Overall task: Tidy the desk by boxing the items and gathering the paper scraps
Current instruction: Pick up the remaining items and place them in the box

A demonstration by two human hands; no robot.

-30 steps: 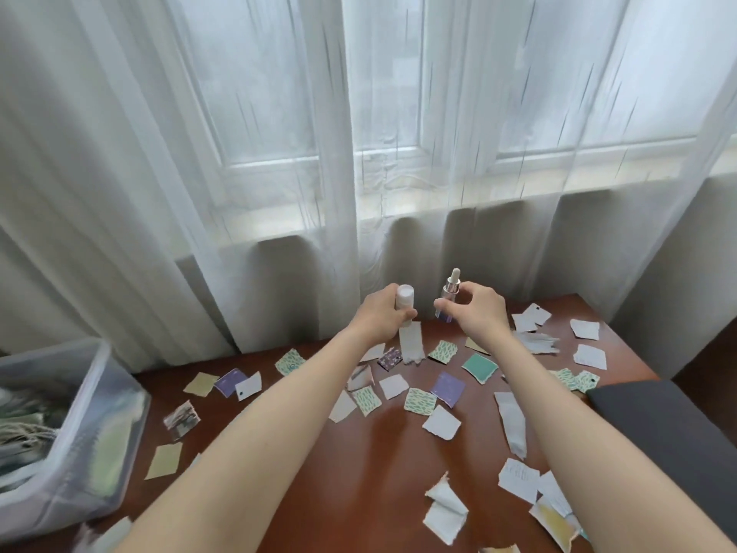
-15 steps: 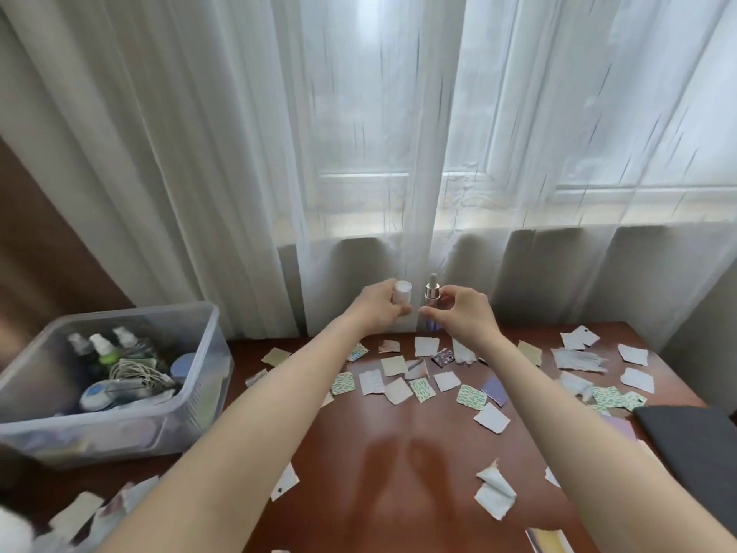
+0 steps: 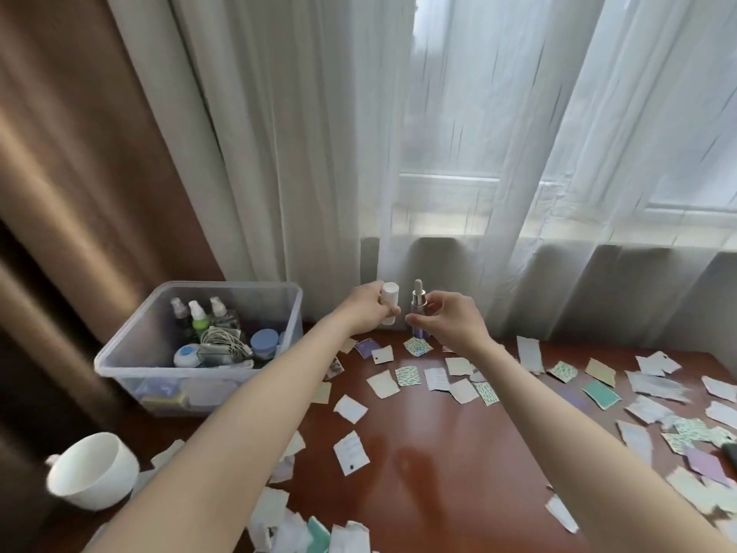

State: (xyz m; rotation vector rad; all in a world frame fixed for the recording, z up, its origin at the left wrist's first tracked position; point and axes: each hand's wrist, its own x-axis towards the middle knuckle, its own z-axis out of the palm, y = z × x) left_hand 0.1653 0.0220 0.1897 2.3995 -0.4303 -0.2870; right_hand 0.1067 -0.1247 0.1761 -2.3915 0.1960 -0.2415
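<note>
Left hand (image 3: 369, 310) gripped a white bottle (image 3: 390, 293), right hand (image 3: 450, 319) pinched a purple dropper bottle (image 3: 418, 300), both upright over the desk (image 3: 438, 453); labels were too blurry.

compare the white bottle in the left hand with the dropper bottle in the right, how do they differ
The white bottle is plain white with a broad flat cap; the dropper bottle has a purple body, silver collar and narrow bulb top. The left hand wraps round the white bottle, while the right hand pinches the dropper bottle with its fingertips. Both are upright and held side by side.
</note>
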